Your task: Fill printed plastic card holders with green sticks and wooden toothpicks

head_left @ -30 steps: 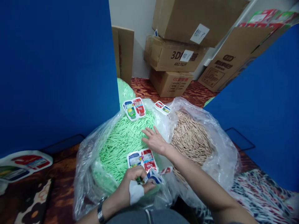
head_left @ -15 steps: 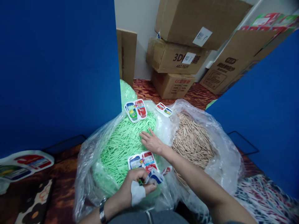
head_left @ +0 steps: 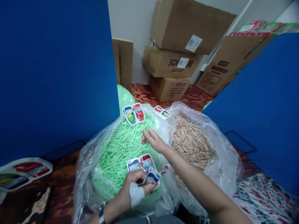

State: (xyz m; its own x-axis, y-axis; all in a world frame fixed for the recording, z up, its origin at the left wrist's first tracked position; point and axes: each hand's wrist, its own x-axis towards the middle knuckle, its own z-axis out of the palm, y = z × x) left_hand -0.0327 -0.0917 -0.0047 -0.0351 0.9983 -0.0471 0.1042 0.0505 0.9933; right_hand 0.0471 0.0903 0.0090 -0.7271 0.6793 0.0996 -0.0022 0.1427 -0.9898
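Note:
A clear plastic bag in front of me is heaped with green sticks. Beside it on the right, a second clear bag holds tan sticks. My left hand, with a white bandage on the thumb, grips a small printed packet over the near side of the green heap. A flat printed packet lies just beyond it. My right hand reaches over the green heap, fingers pinched on a few green sticks.
Blue panels stand at left and right. Another printed packet and a smaller one lie at the far rim of the bags. Cardboard boxes are stacked behind. Large printed sheets lie at far left.
My right hand went from lying flat and spread on the green sticks to a lifted pinch holding a few of them. My left hand has stayed put with its packet.

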